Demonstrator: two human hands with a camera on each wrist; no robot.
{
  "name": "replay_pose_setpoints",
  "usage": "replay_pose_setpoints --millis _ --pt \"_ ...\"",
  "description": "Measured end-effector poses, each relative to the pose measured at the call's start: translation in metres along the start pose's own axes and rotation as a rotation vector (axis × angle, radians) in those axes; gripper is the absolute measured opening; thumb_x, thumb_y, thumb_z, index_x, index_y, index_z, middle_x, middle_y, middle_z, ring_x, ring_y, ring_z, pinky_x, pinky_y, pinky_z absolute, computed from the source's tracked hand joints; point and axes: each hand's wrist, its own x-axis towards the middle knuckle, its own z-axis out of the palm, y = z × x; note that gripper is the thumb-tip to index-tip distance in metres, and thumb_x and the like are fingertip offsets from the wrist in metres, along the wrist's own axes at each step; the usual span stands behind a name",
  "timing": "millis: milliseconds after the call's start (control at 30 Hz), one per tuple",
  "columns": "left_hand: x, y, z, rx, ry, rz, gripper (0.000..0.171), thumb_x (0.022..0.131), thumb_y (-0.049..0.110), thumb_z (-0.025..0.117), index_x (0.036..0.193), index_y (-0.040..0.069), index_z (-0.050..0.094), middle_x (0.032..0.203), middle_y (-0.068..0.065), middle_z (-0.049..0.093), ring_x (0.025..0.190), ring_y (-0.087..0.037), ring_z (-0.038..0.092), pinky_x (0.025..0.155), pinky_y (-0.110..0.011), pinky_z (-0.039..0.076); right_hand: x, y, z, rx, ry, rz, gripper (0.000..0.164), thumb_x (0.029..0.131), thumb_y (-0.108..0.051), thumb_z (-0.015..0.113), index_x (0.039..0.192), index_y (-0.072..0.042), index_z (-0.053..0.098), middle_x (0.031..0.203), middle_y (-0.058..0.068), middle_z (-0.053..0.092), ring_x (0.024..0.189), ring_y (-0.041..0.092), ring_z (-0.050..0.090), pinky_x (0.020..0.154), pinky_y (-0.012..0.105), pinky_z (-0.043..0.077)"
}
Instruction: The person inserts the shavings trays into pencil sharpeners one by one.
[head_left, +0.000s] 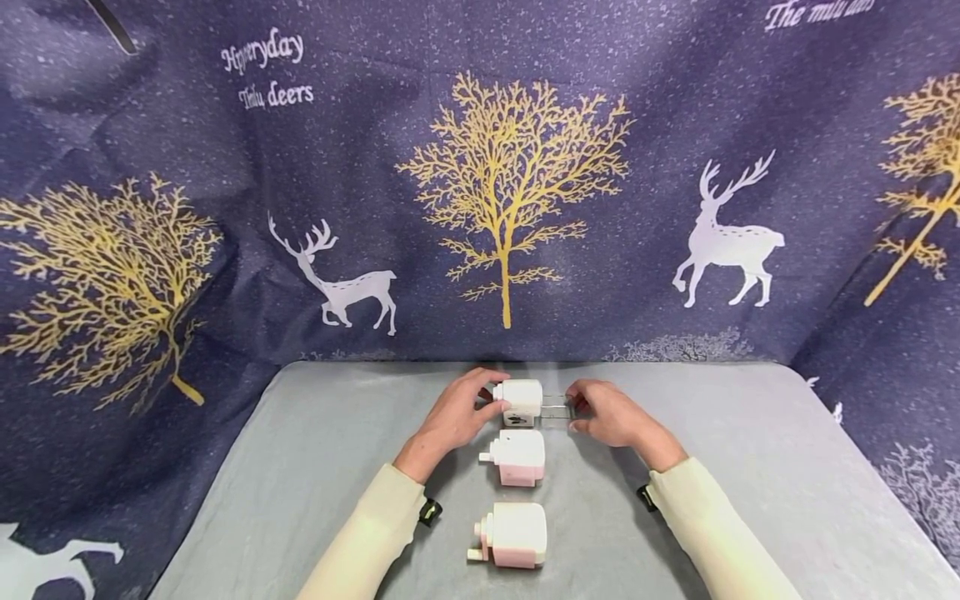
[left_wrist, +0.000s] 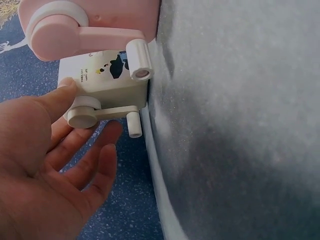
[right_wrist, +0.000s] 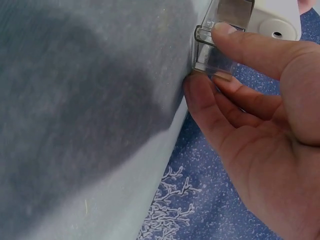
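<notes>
A white crank pencil sharpener [head_left: 522, 394] with a panda print stands near the back edge of the table. My left hand [head_left: 456, 414] grips its crank side, thumb on the near face and fingers beyond; its small white crank handle [left_wrist: 133, 124] hangs beside them. At the other end, a clear plastic drawer [right_wrist: 215, 57] sticks out of the body. My right hand [head_left: 611, 414] pinches the drawer's outer end between thumb and fingers. A round pencil hole [right_wrist: 277, 35] shows in the white end face.
Two pink-and-white crank sharpeners stand in line nearer me, one close to the held one [head_left: 521, 458] and one farther forward [head_left: 519, 533]. Their cranks point left. Behind the grey table [head_left: 315, 500] hangs a dark blue cloth [head_left: 420, 333] with deer and trees.
</notes>
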Motion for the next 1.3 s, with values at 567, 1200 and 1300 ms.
replay_pose_setpoints --millis 567,1200,1300 --pt "0.000 0.001 0.000 -0.015 -0.011 -0.017 0.048 0.092 0.035 0.066 0.136 0.017 0.057 0.126 0.005 0.058 0.096 -0.014 0.062 0.081 -0.034 0.052 0.005 -0.006 0.004 -0.015 0.001 -0.002 0.042 0.074 -0.012 0.080 0.109 0.004 0.063 0.092 0.008 0.065 0.082 0.017 0.059 0.080 0.039 0.052" --pt "0.000 -0.004 0.003 -0.009 -0.008 -0.025 0.048 0.092 0.036 0.066 0.137 0.020 0.057 0.127 0.005 0.058 0.097 -0.015 0.062 0.081 -0.034 0.053 0.011 -0.013 0.007 0.053 -0.021 0.031 0.039 0.075 -0.009 0.080 0.108 0.002 0.063 0.093 0.008 0.065 0.084 0.019 0.061 0.081 0.037 0.052" --pt "0.000 -0.005 0.003 -0.013 -0.007 -0.016 0.048 0.092 0.036 0.066 0.137 0.019 0.056 0.127 0.005 0.057 0.097 -0.015 0.062 0.080 -0.035 0.053 0.012 -0.014 0.007 0.050 -0.016 0.028 0.038 0.074 -0.009 0.080 0.107 0.002 0.064 0.093 0.007 0.065 0.083 0.019 0.061 0.080 0.037 0.052"
